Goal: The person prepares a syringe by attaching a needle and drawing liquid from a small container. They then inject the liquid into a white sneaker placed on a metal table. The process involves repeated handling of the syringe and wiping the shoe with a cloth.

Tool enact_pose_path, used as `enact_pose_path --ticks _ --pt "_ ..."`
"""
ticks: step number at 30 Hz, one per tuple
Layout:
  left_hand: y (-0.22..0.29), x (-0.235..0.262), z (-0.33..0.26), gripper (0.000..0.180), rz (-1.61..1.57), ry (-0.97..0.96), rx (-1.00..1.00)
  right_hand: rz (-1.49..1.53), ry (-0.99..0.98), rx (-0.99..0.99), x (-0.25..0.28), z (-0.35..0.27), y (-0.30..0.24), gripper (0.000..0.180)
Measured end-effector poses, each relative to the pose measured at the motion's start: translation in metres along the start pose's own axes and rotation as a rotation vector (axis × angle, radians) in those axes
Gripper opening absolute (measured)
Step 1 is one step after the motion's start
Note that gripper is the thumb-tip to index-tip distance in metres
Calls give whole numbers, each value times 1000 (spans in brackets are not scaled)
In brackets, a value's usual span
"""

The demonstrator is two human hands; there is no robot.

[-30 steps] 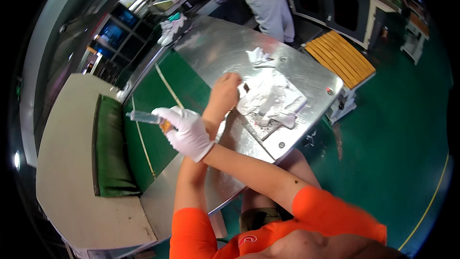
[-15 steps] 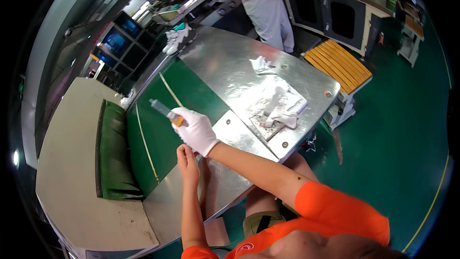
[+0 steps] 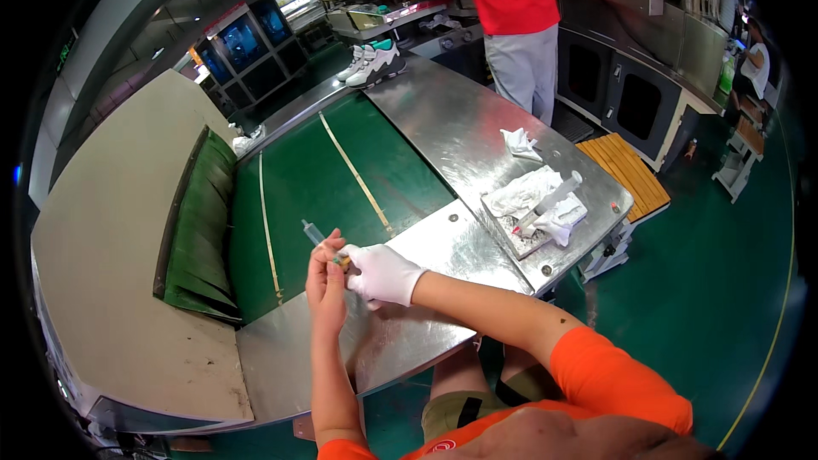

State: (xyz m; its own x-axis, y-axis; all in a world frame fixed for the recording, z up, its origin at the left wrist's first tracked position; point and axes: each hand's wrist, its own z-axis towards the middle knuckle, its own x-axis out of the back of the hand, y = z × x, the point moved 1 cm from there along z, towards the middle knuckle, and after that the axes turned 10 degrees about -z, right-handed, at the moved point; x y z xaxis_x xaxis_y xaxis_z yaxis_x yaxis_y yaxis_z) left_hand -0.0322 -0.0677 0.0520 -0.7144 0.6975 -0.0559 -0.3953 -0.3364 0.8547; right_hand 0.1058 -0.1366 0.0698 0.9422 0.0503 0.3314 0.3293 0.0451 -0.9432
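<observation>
A clear syringe point(image 3: 314, 233) with a yellowish part at its lower end is in my hands, its narrow end pointing up and left. My bare left hand point(image 3: 325, 279) has its fingers closed around the barrel. My right hand point(image 3: 385, 273), in a white glove, grips the yellowish end close beside the left fingers. Fingers hide the middle of the syringe. Both hands are above the near metal edge of the table, by the green belt point(image 3: 311, 172). To their right, a second, larger translucent syringe point(image 3: 554, 198) with a red tip rests on crumpled white cloth point(image 3: 521, 193).
A beige machine housing point(image 3: 119, 230) with a green flap curtain point(image 3: 200, 234) stands left of the belt. White-and-grey sneakers point(image 3: 375, 65) sit at the table's far end. Another crumpled cloth point(image 3: 520, 144) lies on the metal top. A person in red point(image 3: 515, 0) stands beyond, near a slatted yellow stand point(image 3: 626, 172).
My left hand has come up to the syringe and closed on it. My right hand has drawn the syringe slightly down and right. The view has shifted, and the co-worker appears more upright.
</observation>
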Motion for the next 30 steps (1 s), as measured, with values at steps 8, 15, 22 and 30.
enact_pose_path --ticks 8,15,22,30 --pt "15 3 -1 11 924 144 -384 -134 312 177 12 13 8 34" --pt "-15 -21 -5 10 1119 -124 -284 -61 483 238 33 10 11 43" --pt "-15 -25 -7 9 1169 -147 -332 -391 440 125 43 0 2 50" --pt "-14 -29 -8 10 1179 -194 -308 -508 391 223 51 17 20 45"
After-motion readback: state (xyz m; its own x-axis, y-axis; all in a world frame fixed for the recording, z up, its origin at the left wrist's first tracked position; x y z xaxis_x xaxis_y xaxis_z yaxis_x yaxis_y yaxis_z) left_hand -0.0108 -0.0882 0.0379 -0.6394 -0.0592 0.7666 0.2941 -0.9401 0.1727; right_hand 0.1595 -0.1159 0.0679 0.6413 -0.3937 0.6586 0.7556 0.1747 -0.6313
